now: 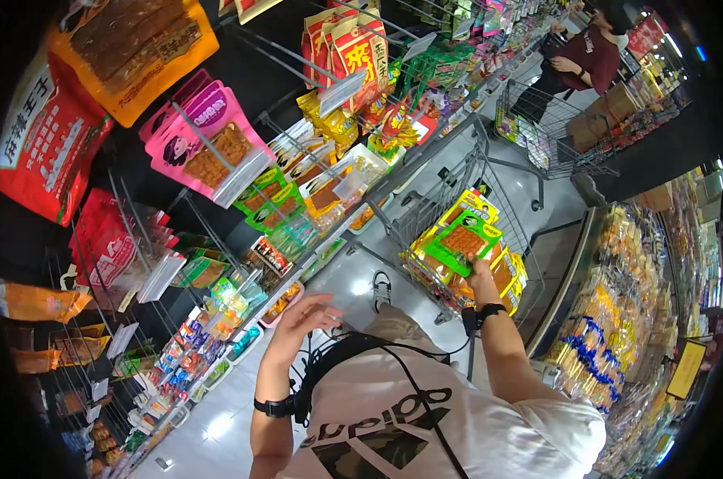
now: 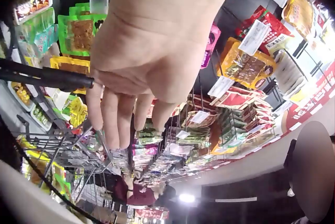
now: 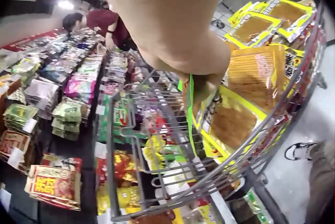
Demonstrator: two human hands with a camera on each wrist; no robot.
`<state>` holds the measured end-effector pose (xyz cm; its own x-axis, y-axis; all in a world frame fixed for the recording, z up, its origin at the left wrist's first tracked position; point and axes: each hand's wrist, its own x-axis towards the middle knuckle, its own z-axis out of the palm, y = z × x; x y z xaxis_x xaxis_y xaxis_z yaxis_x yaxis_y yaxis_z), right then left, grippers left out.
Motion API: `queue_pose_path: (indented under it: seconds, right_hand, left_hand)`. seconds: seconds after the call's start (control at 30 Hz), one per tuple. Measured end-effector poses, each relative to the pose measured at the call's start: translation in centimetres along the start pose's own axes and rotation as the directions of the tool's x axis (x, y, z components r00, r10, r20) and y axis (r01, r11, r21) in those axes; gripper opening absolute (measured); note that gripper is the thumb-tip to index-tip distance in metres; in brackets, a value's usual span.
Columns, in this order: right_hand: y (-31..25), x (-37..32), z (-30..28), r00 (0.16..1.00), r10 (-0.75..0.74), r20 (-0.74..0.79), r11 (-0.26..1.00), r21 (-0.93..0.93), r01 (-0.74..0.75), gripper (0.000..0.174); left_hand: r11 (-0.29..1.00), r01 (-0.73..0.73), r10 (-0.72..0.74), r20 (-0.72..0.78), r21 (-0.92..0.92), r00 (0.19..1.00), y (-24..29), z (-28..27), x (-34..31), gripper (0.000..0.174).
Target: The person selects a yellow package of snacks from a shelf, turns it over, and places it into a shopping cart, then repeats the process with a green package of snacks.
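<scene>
In the head view my right hand [image 1: 481, 275] pinches a green snack packet [image 1: 463, 241] by its edge, thumb over the front. The packet is held over the wire shopping cart [image 3: 252, 144], with reddish-brown food showing through its window. Below it, several yellow-edged packets [image 3: 233, 122] lie in the cart. The right wrist view shows the green packet nearly edge-on, and the hand's fingers are partly hidden there. My left hand [image 1: 302, 319] is raised in front of the shelf with loose, slightly bent fingers and holds nothing; its palm shows in the left wrist view.
Hanging snack bags fill the rack on the left, among them a pink packet [image 1: 211, 148] and an orange packet [image 1: 130, 48]. Bagged goods [image 1: 609, 319] are heaped on the right. Farther up the aisle a person in a dark red top [image 1: 593, 60] stands by a second cart [image 1: 553, 128].
</scene>
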<state>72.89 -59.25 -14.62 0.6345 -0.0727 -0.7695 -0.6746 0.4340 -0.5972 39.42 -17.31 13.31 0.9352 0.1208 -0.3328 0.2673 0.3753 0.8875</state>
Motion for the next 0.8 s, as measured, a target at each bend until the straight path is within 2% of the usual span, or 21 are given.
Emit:
queue_pose_path:
  seconds: [0.07,0.1,0.2,0.23,0.33,0.43,0.53,0.63,0.77,0.8]
  right_hand:
    - [0.8,2.8,0.8,0.998,0.064,0.013,0.998,0.020,-0.065,0.020]
    - [1.5,3.6,1.3,0.999,0.027,0.026,0.999,0.030,-0.028,0.024]
    - [2.7,5.8,2.1,0.997,0.079,0.021,0.980,-0.186,-0.074,0.027]
    - [3.7,7.4,2.0,0.986,0.152,0.061,0.983,-0.115,-0.144,0.026]
    - [5.0,7.4,2.1,0.987,0.160,-0.012,0.987,-0.012,-0.160,0.023]
    - [5.1,7.1,1.8,0.991,0.094,-0.099,0.995,0.042,-0.090,0.011]
    - [3.1,6.2,2.2,0.996,-0.016,-0.091,0.999,0.035,0.019,0.011]
    - [-0.8,5.4,3.0,0.999,0.034,-0.011,0.998,0.058,-0.033,0.019]
    - [-3.3,6.5,3.5,0.993,-0.085,0.082,0.964,0.259,0.061,0.027]
    - [-3.8,5.7,4.2,0.997,-0.053,0.062,0.973,0.228,0.038,0.025]
  left_hand:
    - [0.999,0.022,-0.023,-0.007,-0.026,1.000,0.3,0.5,0.2,0.041]
    - [0.998,0.039,-0.039,-0.012,-0.040,0.999,0.3,0.7,0.3,0.040]
    - [0.996,0.081,-0.079,0.025,-0.050,0.997,0.5,0.8,1.2,0.038]
    - [0.996,0.084,-0.084,0.007,-0.043,0.996,0.7,1.0,1.5,0.039]
    - [0.996,0.085,-0.086,-0.026,-0.022,0.996,1.2,1.5,2.4,0.040]
    - [0.996,0.086,-0.086,-0.014,-0.008,0.996,1.5,1.4,3.3,0.041]
    - [0.994,0.109,-0.109,0.014,-0.007,0.994,1.5,1.3,4.0,0.040]
    - [0.994,0.112,-0.113,0.095,0.019,0.989,1.7,1.4,5.1,0.038]
    - [0.993,0.101,-0.110,0.165,0.062,0.980,2.3,2.6,6.3,0.039]
    - [0.993,0.098,-0.107,0.170,0.060,0.980,2.5,2.8,6.5,0.039]
